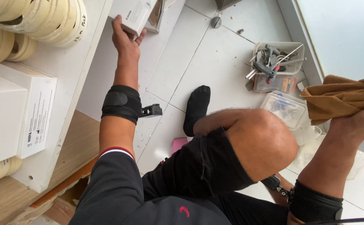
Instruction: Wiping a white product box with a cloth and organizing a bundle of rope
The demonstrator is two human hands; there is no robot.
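Observation:
My left hand (pixel 125 39) reaches forward and grips a white cardboard box (pixel 134 14) at the far end of a white shelf unit (pixel 75 62). A black band wraps that forearm. My right hand (pixel 359 123) is closed on a crumpled tan cloth (pixel 340 98) at the right edge, near a pale window pane (pixel 344 33). I sit on the white tiled floor (pixel 198 54), with my bare knee (pixel 259 141) raised in the middle and a black-socked foot (pixel 196 106) stretched out.
White boxes (pixel 19 116) and rolls of pale tape (pixel 36 18) fill the shelf at left. A clear tray of tools (pixel 275 58), an orange-lidded case (pixel 275 83) and a clear plastic container (pixel 284 108) lie on the floor at right. A small black device (pixel 152 111) and a pink object (pixel 177 145) lie near my leg.

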